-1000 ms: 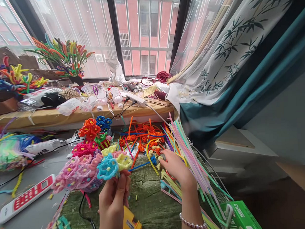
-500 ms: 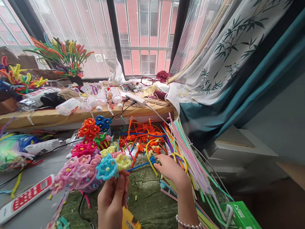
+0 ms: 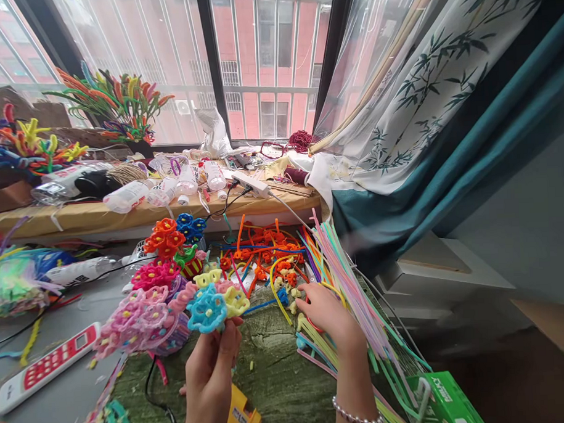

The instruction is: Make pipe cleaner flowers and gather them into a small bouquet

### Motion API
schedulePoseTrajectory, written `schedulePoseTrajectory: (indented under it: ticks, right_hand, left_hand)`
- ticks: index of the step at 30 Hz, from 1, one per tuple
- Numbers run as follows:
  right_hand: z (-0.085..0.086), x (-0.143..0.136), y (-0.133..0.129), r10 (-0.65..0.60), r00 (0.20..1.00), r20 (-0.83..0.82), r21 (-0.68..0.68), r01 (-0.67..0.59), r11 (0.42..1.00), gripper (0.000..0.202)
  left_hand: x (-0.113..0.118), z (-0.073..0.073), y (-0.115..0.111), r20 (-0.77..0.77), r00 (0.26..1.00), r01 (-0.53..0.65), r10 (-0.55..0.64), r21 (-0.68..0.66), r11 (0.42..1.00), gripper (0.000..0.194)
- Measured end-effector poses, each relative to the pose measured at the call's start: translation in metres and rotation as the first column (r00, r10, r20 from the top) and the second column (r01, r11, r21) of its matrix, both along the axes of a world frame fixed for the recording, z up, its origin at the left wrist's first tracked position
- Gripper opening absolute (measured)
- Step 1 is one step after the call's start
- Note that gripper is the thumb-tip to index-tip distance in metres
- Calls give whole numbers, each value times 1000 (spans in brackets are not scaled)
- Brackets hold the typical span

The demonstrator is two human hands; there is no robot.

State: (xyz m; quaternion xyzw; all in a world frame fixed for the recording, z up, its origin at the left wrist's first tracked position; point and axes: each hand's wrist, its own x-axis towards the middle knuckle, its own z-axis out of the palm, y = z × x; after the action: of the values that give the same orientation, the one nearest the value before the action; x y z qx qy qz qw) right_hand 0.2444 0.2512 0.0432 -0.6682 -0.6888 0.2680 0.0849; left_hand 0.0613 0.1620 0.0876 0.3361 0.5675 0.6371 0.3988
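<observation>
My left hand pinches the base of a small bunch of fuzzy flowers: a blue one in front, with yellow ones and a bit of pink behind. Beside the pile of fuzzy pieces, my right hand has its fingertips at small pale yellow pieces; whether it grips one is too small to tell. A dark blue piece lies just left of those fingertips. Under my left wrist lies a yellow glue gun, partly hidden.
Left of my left hand stand pink flowers and orange flowers. A white and red remote lies at the left. Long pastel stems run along the right beside a green box. Bottles line the sill.
My left hand has shifted slightly right with the flower bunch, which has turned a little. My right hand has moved slightly right and nearer, uncovering more of the pale yellow pieces.
</observation>
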Motion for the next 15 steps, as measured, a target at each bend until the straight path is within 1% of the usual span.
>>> schedulePoseTrajectory:
  ticks: [4, 9, 15]
  right_hand:
    - [-2, -2, -1, -6, 1000, -2, 9, 6, 1000, 32]
    - [-7, 0, 1, -22, 1000, -16, 28, 22, 999, 40]
    - [-8, 2, -2, -58, 997, -54, 82, 62, 995, 38]
  left_hand:
    - [-5, -5, 3, -12, 1000, 12, -12, -19, 1000, 46]
    - [-12, -12, 5, -11, 999, 34, -34, -40, 999, 51]
    - [-14, -14, 5, 9, 1000, 9, -9, -36, 999, 48]
